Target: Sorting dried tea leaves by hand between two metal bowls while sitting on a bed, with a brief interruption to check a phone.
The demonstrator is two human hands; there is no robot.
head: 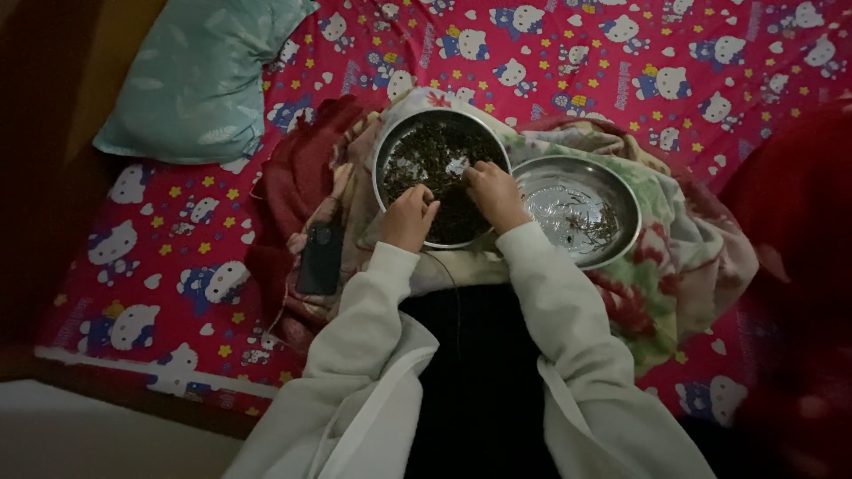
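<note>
Head view looks straight down on a person sitting at the edge of a bed, both pale sleeves reaching forward. On a rumpled floral blanket (674,266) sit two round shiny steel bowls. The left-hand steel bowl (390,146) is filled with a dark heap of small dried leafy bits (435,151); the right-hand steel bowl (621,191), touching it at the rim, holds only a thin scatter of fine stems (590,222).

The left hand (408,215) rests over the near rim of the full bowl, fingers curled in and pressed together, thumb tucked against them as if nipping a small bit, though the light is too dim to be sure. The right hand (493,193) lies inside the same bowl, fingertips bunched down into the heap.

That dark stuff looks light, loose and brittle; I'd judge it crumbles under pressure, so a gentle fingertip pinch suits it best. The bowls look stiff and slick, best held by the rim.

A dark phone (319,257) lies on the blanket by the left wrist, and a teal pillow (195,80) sits on the pink cartoon-cat sheet (621,53).
</note>
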